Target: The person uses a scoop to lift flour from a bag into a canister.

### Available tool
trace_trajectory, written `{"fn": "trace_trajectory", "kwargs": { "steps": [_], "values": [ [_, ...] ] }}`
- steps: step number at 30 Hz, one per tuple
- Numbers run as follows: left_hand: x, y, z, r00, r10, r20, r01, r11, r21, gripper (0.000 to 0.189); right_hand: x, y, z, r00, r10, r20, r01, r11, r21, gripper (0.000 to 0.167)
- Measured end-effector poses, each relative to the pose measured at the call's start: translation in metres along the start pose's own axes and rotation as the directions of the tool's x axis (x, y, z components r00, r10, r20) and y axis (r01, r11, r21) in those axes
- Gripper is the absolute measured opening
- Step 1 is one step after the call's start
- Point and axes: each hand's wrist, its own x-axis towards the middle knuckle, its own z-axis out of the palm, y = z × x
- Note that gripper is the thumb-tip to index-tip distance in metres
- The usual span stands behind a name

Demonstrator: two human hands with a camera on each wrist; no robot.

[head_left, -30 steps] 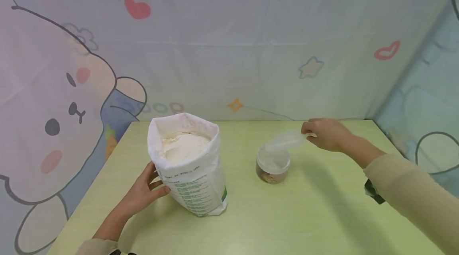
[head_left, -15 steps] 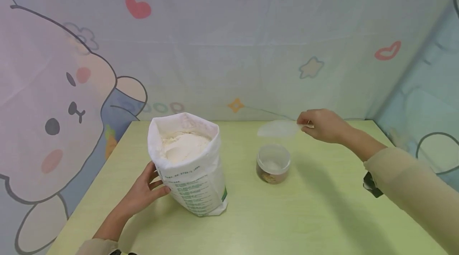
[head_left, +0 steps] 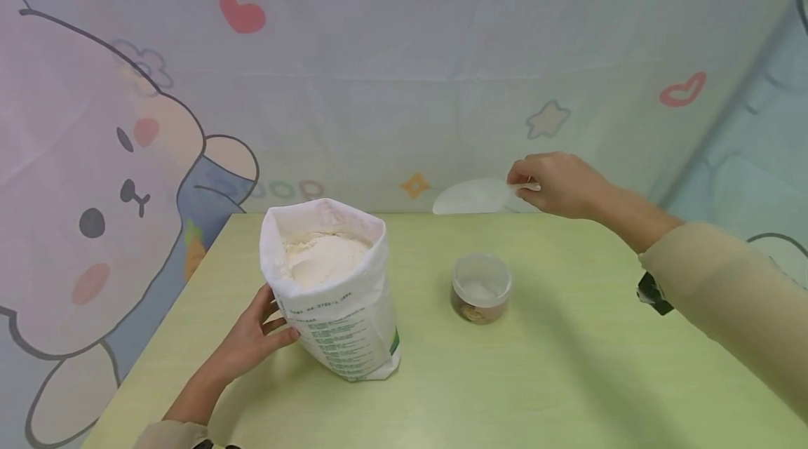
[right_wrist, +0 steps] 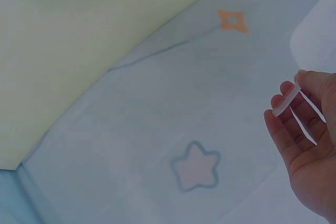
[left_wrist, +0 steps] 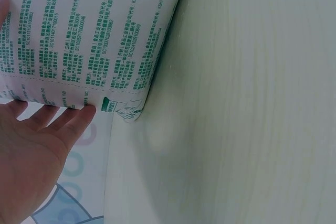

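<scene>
A white paper bag (head_left: pixel 344 326) with green print stands with its mouth wide, filled with white flour (head_left: pixel 325 259). The left hand (head_left: pixel 252 337) rests against its left side, thumb and spread fingers touching the paper. In the left wrist view, straight fingertips of this left hand (left_wrist: pixel 39 150) lie at the bag's (left_wrist: pixel 84 35) edge. The right hand (head_left: pixel 562 184) pinches the thin handle of a translucent white plastic scoop (head_left: pixel 473 196), held level in the air. In the right wrist view the right hand (right_wrist: pixel 310 145) grips the scoop's handle (right_wrist: pixel 286 102). Below stands a jar (head_left: pixel 481 291) with white powder inside.
The pale green table (head_left: pixel 467 386) ends at a fabric backdrop (head_left: pixel 404 119) printed with hearts, a star and a cartoon animal. A second backdrop wall (head_left: pixel 764 175) stands at the right. The jar is short, wide and lidless.
The right hand has lifted the scoop from its tilt over the jar, up and back to the left, and levelled it. The left hand and the bag have stayed put.
</scene>
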Motion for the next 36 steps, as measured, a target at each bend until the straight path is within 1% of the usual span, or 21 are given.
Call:
{"fn": "trace_trajectory", "kwargs": {
  "steps": [3,6,10,14,22,24,26,29,31,36],
  "values": [
    [0.000,0.002,0.000,1.000,0.005,-0.003,-0.005,1.000,0.000,0.085,0.009,-0.006,-0.008,1.000,-0.013,-0.010,0.013,1.000,-0.012,0.014],
    [0.000,0.004,0.001,0.999,0.031,-0.007,-0.031,1.000,-0.003,0.084,0.019,-0.014,-0.015,1.000,-0.021,-0.018,0.021,0.999,-0.026,0.015],
    [-0.001,0.004,0.001,0.999,0.044,-0.005,-0.044,0.999,-0.011,0.083,0.032,-0.027,-0.025,0.999,-0.036,-0.015,0.036,0.999,-0.038,0.014],
    [-0.001,0.003,0.001,1.000,0.029,-0.003,-0.029,0.999,-0.019,0.084,0.043,-0.040,-0.034,0.999,-0.050,-0.002,0.050,0.998,-0.038,0.015],
    [0.001,0.001,0.001,1.000,0.029,-0.003,-0.029,0.999,-0.034,0.083,0.060,-0.061,-0.046,0.996,-0.092,0.002,0.092,0.994,-0.057,0.014],
    [0.001,0.001,0.002,0.999,0.040,-0.006,-0.040,0.999,-0.030,0.083,0.063,-0.065,-0.048,0.994,-0.109,0.005,0.109,0.992,-0.067,0.014],
    [0.001,0.002,0.002,0.999,0.039,-0.007,-0.039,0.999,-0.030,0.083,0.067,-0.070,-0.051,0.993,-0.115,0.018,0.116,0.990,-0.082,0.015],
    [0.001,0.002,0.003,0.999,0.044,-0.004,-0.044,0.999,-0.029,0.083,0.071,-0.078,-0.054,0.991,-0.117,0.059,0.123,0.985,-0.118,0.016],
    [0.001,0.002,0.003,1.000,0.028,0.000,-0.028,0.999,-0.036,0.084,0.073,-0.082,-0.055,0.990,-0.115,0.083,0.127,0.981,-0.148,0.016],
    [0.002,0.000,0.004,1.000,0.017,0.002,-0.017,0.999,-0.031,0.084,0.078,-0.095,-0.057,0.986,-0.137,0.098,0.154,0.968,-0.199,0.017]
  ]
}}
